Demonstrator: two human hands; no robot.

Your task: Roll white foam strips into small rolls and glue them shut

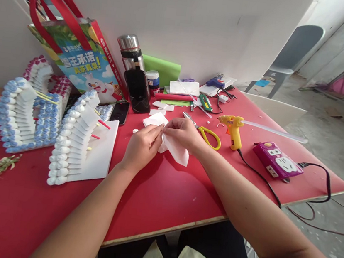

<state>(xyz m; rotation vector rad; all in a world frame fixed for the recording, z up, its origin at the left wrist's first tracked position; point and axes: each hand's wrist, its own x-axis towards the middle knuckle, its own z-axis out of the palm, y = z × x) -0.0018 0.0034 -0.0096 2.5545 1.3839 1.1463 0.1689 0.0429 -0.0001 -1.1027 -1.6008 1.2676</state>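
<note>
A red table (157, 194) with a pale edge fills the near part. A big white board (212, 29) stands behind it. On the far right, a gray chair (301, 48) sits on a gray floor (331, 136) with little white bits. Soft light falls on the pale wall (330, 27) there.

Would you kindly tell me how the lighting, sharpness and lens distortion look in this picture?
Head view: a dim, soft-edged shadow lies on the red table below the left hand and right hand; same head view: the white paper looks pale with little detail, the bag seems tilted by wide-angle stretch, and the jar's label is unreadable.
</note>
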